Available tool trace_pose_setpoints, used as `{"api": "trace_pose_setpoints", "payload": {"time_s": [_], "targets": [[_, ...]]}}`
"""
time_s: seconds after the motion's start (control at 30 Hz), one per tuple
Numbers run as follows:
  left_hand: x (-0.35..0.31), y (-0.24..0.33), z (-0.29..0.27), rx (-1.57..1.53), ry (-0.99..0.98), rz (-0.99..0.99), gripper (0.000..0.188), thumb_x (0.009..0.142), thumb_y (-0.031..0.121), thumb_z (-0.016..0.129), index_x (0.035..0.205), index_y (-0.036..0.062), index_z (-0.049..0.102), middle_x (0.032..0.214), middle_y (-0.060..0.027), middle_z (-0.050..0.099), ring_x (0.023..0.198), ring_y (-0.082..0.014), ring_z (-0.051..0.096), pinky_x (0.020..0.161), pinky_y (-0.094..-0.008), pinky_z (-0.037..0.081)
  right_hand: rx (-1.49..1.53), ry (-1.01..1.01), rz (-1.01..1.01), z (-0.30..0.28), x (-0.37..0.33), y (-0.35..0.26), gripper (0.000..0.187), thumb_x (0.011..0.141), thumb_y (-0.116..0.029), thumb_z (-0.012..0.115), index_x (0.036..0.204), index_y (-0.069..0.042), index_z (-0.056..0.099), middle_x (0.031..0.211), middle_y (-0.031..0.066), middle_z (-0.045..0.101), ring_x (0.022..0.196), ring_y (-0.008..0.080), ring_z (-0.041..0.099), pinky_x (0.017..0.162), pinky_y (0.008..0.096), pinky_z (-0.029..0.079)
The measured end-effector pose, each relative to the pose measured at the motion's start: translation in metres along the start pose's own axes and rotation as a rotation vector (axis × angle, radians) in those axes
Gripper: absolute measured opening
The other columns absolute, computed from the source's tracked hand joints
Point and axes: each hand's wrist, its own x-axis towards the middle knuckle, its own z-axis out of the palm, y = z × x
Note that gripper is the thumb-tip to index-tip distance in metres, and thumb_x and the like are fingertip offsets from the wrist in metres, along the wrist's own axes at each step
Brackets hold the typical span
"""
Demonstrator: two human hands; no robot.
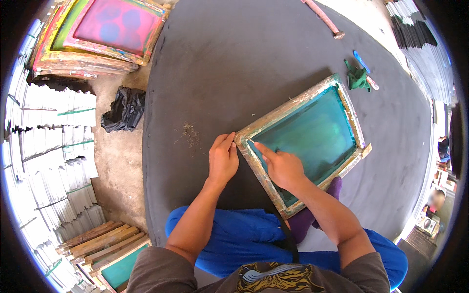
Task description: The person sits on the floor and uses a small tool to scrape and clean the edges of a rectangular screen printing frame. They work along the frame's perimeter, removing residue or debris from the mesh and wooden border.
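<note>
A screen-printing frame (312, 128) with a worn, paint-stained wooden border and teal mesh lies at a slant on the dark table in front of me. My left hand (223, 158) is at its left corner, fingers closed together against the wood's outer side. Over the mesh is my right hand (285, 168), its index finger reaching to the inside of that same corner. The other right fingers are curled under; a small dark bit shows by them, too little to name. Near the frame's lower edge is my purple-socked foot (302, 225).
Thread scraps (189, 136) lie left of my hands. Beyond the frame are a green cloth (358, 78), a blue pen-like object (360, 61) and a pinkish hammer-like tool (323, 18). Stacked frames (93, 61), a black plastic bag (124, 110) and paper bundles (58, 141) stand left of the table.
</note>
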Motion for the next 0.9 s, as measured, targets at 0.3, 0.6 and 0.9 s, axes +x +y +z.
{"api": "trace_pose_setpoints", "payload": {"time_s": [0.3,0.6,0.9], "targets": [[0.004,0.000,-0.001,-0.126,-0.050,-0.108,0.031,0.097,0.000,0.059,0.126,-0.0052,0.069,0.120,-0.0224,0.067,0.108,-0.0417,0.068,0.095,-0.0453,0.055,-0.096,-0.062,0.106,-0.013,-0.008,-0.033,0.054,0.102,-0.019,0.054,0.155,-0.025,0.052,0.084,0.0263,0.072,0.081,0.0430,0.075,0.070,0.0551,0.061],[0.002,-0.005,0.002,-0.018,-0.016,-0.003,0.036,0.093,-0.004,0.057,0.126,-0.0059,0.069,0.124,-0.0243,0.066,0.110,-0.0434,0.067,0.098,-0.0462,0.054,-0.109,-0.048,0.308,0.011,-0.008,-0.078,0.062,0.097,-0.012,0.053,0.159,-0.018,0.047,0.095,0.0254,0.075,0.084,0.0422,0.077,0.073,0.0538,0.062],[0.009,-0.008,0.003,0.019,0.011,0.065,0.038,0.087,-0.007,0.055,0.120,-0.0066,0.073,0.119,-0.0244,0.070,0.105,-0.0431,0.069,0.095,-0.0454,0.055,0.135,-0.039,0.363,0.009,-0.005,-0.080,0.053,0.105,-0.019,0.048,0.158,-0.014,0.046,0.100,0.0290,0.075,0.094,0.0477,0.074,0.084,0.0594,0.060]]}}
